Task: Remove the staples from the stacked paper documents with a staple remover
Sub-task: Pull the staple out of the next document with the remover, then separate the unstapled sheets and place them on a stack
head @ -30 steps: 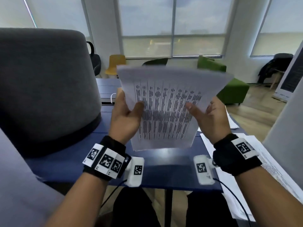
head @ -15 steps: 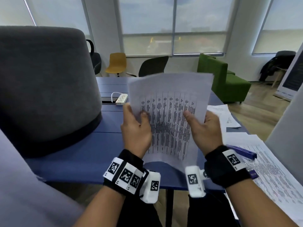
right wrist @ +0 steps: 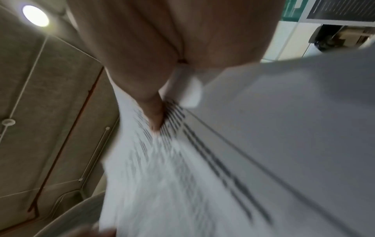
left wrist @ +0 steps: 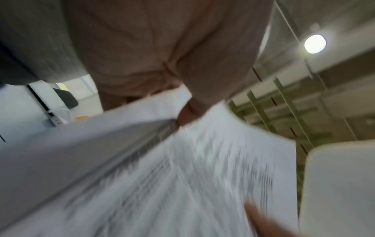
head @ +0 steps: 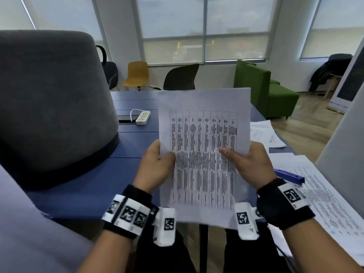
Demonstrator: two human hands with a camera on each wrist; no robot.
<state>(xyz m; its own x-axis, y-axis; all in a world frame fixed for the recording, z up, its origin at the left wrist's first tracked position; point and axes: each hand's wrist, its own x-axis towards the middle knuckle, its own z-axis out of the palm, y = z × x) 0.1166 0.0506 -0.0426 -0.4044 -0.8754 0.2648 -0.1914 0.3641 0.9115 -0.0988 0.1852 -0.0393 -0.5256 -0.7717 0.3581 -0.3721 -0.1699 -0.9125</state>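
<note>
I hold a stack of printed table sheets (head: pixel 203 146) upright above the blue table (head: pixel 94 186), long side vertical. My left hand (head: pixel 157 164) pinches its left edge, thumb on the front. My right hand (head: pixel 246 162) grips the right edge, its thumb pressed on the print. Both wrist views show the same paper (left wrist: pixel 182 184) (right wrist: pixel 172 176), blurred, with my left thumb (left wrist: pixel 188 112) and right thumb (right wrist: pixel 150 109) on it. A blue tool (head: pixel 288 175), stapler or staple remover I cannot tell, lies on papers just right of my right wrist. No staple is visible.
More printed sheets (head: pixel 325 198) cover the table's right side, with another sheet (head: pixel 264 133) further back. A white power strip (head: pixel 143 117) lies at the back left. A large grey upholstered shape (head: pixel 49 99) fills the left. Chairs and a green sofa (head: pixel 264 89) stand beyond.
The stack has come down and toward me from a raised, tilted hold to an upright one. Both hands slid closer together along its edges. The head view tipped down, revealing the blue tool.
</note>
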